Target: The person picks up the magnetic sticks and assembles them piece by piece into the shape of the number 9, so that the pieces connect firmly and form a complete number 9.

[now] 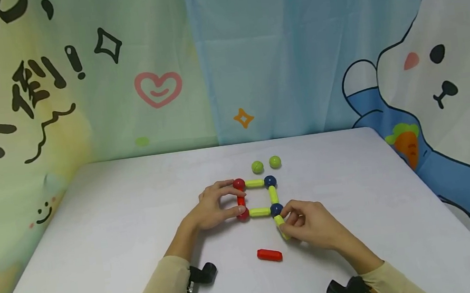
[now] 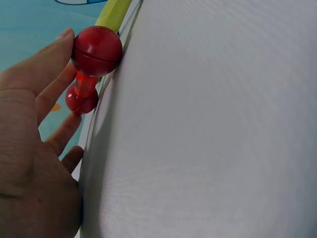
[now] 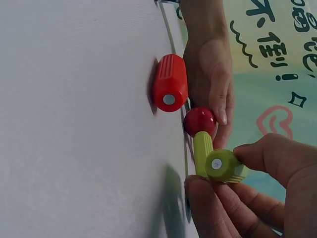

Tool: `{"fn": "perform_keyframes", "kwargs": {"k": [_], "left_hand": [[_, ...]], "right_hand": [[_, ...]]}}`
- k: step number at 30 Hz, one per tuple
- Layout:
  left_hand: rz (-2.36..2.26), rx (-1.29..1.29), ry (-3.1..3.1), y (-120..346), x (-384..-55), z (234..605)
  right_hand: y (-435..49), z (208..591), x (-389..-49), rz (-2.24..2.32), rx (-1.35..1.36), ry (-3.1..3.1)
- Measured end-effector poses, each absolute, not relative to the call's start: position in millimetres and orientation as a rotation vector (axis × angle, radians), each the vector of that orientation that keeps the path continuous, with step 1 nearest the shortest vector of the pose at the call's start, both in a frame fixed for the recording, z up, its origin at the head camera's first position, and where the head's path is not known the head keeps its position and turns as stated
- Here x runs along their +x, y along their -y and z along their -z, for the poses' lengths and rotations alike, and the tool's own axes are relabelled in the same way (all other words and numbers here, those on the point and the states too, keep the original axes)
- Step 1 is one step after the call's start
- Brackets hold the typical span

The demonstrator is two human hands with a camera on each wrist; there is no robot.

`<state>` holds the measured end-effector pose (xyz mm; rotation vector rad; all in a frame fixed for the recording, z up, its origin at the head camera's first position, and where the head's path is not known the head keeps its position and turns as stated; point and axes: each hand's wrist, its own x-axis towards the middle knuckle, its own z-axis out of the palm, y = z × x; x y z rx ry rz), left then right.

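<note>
On the table, yellow-green magnetic rods (image 1: 260,212), a red rod (image 2: 86,85), two red balls (image 1: 239,184) and two blue balls (image 1: 270,181) form a four-sided frame. My left hand (image 1: 216,205) holds its red left side, thumb at the nearer red ball (image 2: 97,51) and fingertips by the farther one. Between thumb and fingers, my right hand (image 1: 312,222) pinches another yellow-green rod (image 3: 223,166); its far end meets the near blue ball (image 1: 276,209). The end facing the right wrist camera has a pale round disc.
A loose red rod (image 1: 270,255) lies nearer me, below the frame. Two green balls (image 1: 257,166) sit beyond the frame's far side. Behind the white table (image 1: 136,185) hangs a printed curtain (image 1: 251,59).
</note>
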<state>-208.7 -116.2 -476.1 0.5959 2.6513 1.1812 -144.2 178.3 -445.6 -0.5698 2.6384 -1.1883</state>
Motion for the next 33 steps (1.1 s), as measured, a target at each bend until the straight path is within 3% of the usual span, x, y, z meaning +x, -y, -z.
{"fn": "perform_keyframes", "kwargs": {"k": [33], "left_hand": [[-1.182, 0.575, -2.671, 116.0, -204.8, 474.4]], "right_hand": [[-172.5, 451.4, -143.4, 1.272, -0.224, -2.564]]}}
